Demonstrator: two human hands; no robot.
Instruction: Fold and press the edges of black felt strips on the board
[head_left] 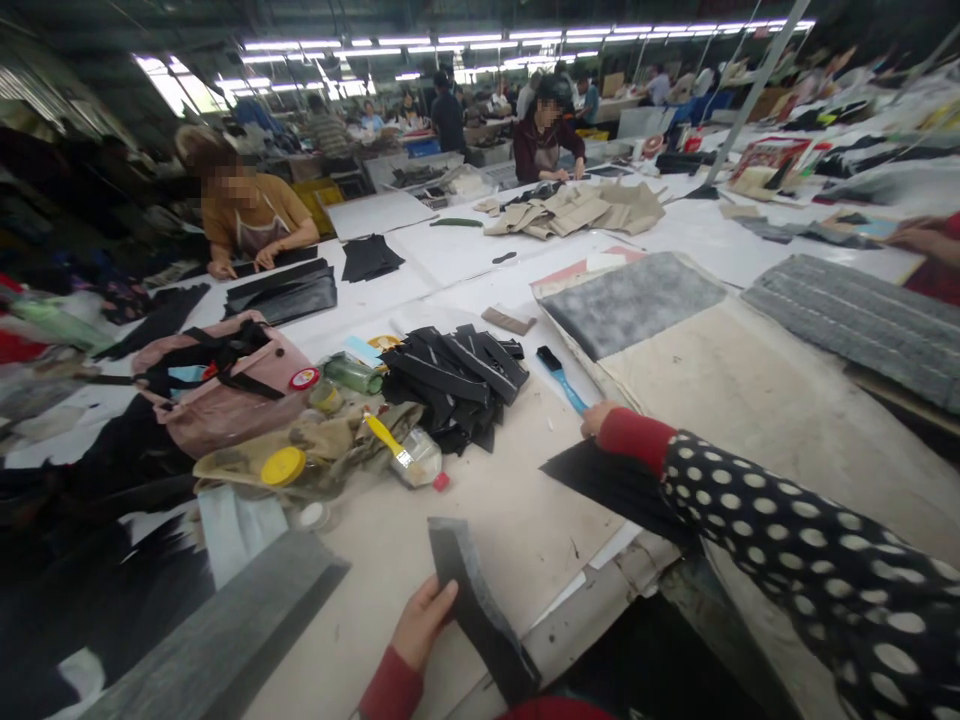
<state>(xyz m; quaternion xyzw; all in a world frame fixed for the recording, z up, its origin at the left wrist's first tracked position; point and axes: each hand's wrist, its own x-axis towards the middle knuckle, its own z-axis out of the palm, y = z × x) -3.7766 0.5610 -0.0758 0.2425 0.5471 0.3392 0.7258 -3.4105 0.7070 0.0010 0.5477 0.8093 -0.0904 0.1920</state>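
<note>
My left hand (424,615) is at the table's near edge, its thumb on top of a dark curved strip of material (476,610) with a greyish border. The strip's lower end hangs toward my body. Farther right, my right hand (596,418) is closed at the handle end of a blue brush (561,378) with dark bristles, which points away from me. Under my right wrist lies a black piece of material (607,485). Beyond the left hand is a heap of dark strips with pale edges (457,375).
A yellow-handled paintbrush (386,435) rests on a clear container (420,460). At left are a pink bag (225,400), a yellow lid (283,465) and a grey slab (225,630). A large beige sheet with a grey patch (720,400) covers the right side. Co-workers sit across the table.
</note>
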